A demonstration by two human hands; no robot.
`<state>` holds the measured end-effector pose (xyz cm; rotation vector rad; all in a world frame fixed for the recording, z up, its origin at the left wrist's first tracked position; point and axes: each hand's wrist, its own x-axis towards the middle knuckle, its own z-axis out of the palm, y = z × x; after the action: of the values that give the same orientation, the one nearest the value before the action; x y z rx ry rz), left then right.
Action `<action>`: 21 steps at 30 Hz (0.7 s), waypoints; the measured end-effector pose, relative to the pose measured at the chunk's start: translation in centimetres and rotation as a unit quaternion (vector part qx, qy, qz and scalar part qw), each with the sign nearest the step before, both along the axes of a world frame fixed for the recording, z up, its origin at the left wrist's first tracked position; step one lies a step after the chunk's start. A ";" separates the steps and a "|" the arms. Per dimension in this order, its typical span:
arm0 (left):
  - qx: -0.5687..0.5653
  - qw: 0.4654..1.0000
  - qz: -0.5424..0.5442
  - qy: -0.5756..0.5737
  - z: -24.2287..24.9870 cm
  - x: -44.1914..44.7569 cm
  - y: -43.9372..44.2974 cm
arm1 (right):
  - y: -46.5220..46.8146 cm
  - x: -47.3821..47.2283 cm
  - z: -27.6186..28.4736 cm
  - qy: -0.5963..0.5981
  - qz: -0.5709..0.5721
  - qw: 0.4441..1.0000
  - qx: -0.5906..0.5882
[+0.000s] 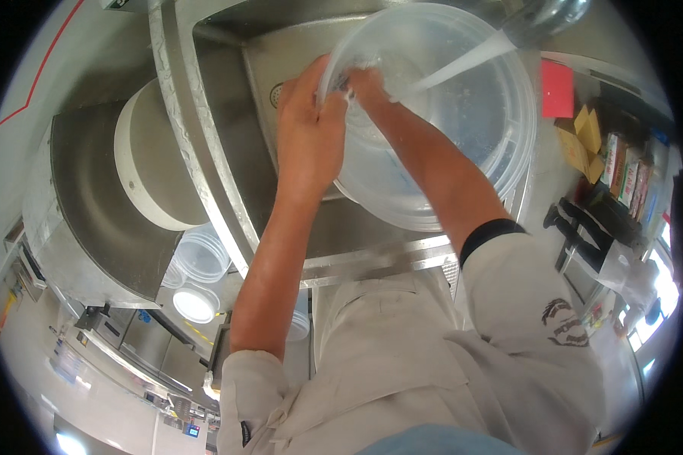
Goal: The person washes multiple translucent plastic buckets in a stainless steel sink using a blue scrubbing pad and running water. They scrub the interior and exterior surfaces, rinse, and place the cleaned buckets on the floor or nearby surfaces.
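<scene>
A large clear plastic tub (478, 131) is tilted over a stainless-steel sink (222, 91). My left hand (312, 122) grips its left rim, with the thumb over the edge and the fingers on the outer side. Inside the tub, my right hand (370, 85) is against the inner wall close to my left hand. Its fingers are blurred by splashing water, and I cannot tell whether they hold anything. From a metal spout (552, 23) at the upper right, a white stream of water (464, 61) runs into the tub, passing close to my right wrist.
The sink's metal rim (375, 259) runs in front of my body. On the left are a curved metal counter (91, 187) and a large round pale vessel (156, 159). Clear plastic tubs (202, 256) stand below. At right are an open cardboard box (583, 145) and another person (620, 267).
</scene>
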<state>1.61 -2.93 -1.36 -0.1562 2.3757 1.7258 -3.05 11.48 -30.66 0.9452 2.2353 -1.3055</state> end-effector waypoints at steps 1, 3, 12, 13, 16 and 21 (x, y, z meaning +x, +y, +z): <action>-0.004 0.999 0.015 -0.035 0.1 0.2 -0.1 | 0.1 -0.4 -0.1 -0.010 -0.018 0.999 -0.034; 0.019 0.998 0.038 -0.043 0.1 0.5 -0.2 | 0.8 -0.1 0.6 -0.068 0.138 0.988 -0.035; 0.043 0.997 0.064 -0.029 -0.5 2.2 -0.1 | 4.6 1.1 2.7 -0.059 0.324 0.937 0.113; 0.040 0.997 0.063 -0.036 -0.6 2.3 -0.2 | 6.1 0.1 2.8 0.025 0.362 0.914 0.183; 0.043 0.997 0.064 -0.015 -0.7 2.4 0.0 | 10.3 -0.8 4.3 0.015 0.369 0.899 0.235; 0.029 0.998 0.058 -0.009 -0.7 2.4 0.0 | 4.7 4.3 6.2 0.016 0.476 0.849 0.230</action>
<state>4.00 -2.89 -2.08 -0.3057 2.3439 1.8324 1.25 16.23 -24.47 -0.1493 2.5187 -0.3341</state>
